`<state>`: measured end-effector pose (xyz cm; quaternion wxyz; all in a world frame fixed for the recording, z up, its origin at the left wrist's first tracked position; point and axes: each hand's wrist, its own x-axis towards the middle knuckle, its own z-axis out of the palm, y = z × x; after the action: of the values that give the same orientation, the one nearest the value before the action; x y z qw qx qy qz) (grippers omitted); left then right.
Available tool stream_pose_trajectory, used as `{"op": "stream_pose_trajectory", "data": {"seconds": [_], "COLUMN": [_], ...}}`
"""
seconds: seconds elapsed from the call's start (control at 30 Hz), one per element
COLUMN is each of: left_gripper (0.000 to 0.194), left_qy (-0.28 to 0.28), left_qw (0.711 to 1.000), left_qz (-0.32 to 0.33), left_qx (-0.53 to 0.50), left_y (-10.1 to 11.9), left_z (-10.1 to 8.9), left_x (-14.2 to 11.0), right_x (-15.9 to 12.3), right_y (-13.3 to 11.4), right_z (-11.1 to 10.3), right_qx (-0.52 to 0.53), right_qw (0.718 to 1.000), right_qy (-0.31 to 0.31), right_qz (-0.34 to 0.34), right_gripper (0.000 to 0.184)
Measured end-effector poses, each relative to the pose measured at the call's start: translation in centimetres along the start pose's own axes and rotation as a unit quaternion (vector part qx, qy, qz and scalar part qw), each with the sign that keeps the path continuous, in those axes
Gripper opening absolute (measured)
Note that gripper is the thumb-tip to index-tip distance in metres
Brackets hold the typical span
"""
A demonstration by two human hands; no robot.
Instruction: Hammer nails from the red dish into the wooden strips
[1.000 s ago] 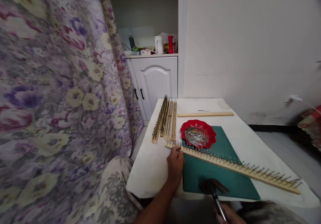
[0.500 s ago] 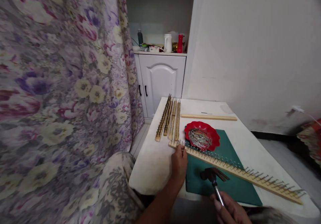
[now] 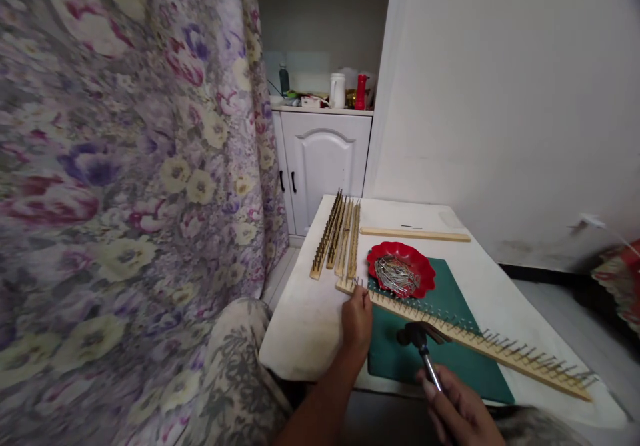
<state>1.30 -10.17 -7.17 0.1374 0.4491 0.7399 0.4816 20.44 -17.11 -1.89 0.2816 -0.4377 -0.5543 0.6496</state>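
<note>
My left hand (image 3: 357, 316) is closed at the left part of a long wooden strip (image 3: 525, 369) studded with a row of upright nails. Its fingertips pinch at the strip's edge among the nails; whether a single nail is between them is hidden. In my right hand (image 3: 457, 403) is a claw hammer (image 3: 424, 343), gripped by its metal handle. The hammer's dark head hovers in front of the strip, over a green mat (image 3: 393, 356). Behind the strip, a red scalloped dish (image 3: 427, 278) holds many loose nails (image 3: 397, 276).
Several nail-studded strips (image 3: 327, 236) lie side by side at the table's back left. A bare wooden strip (image 3: 415, 234) lies across the back, with a dark nail (image 3: 407, 225) behind it. The white table (image 3: 310, 333) stands near a white cabinet (image 3: 327, 166) and floral curtain (image 3: 125, 199).
The hammer and right hand have risen slightly, with the head nearer the strip. My left hand keeps its place at the strip. The view has shifted a little.
</note>
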Motion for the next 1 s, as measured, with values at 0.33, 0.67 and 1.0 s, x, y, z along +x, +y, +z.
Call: {"op": "stream_pose_trajectory", "data": {"seconds": [0.33, 0.67, 1.0], "left_gripper": [0.017, 0.015, 0.015], "left_qy": [-0.003, -0.02, -0.019], "left_qw": [0.998, 0.995, 0.995], "left_qz": [-0.002, -0.003, 0.002], "left_qx": [-0.055, -0.095, -0.097], "left_y": [0.0, -0.1, -0.4], "left_z": [-0.2, -0.6, -0.5], "left_x": [0.1, 0.0, -0.1], "right_x": [5.1, 8.4, 8.8], "right_y": [-5.4, -5.8, -5.8], "right_z": [1.9, 3.8, 3.5], "right_qx": [-0.14, -0.198, -0.202], "right_qw": [0.984, 0.971, 0.971], "right_qy": [-0.052, -0.042, -0.052], "right_qz": [-0.096, -0.126, -0.113], "right_gripper": [0.027, 0.02, 0.023]}}
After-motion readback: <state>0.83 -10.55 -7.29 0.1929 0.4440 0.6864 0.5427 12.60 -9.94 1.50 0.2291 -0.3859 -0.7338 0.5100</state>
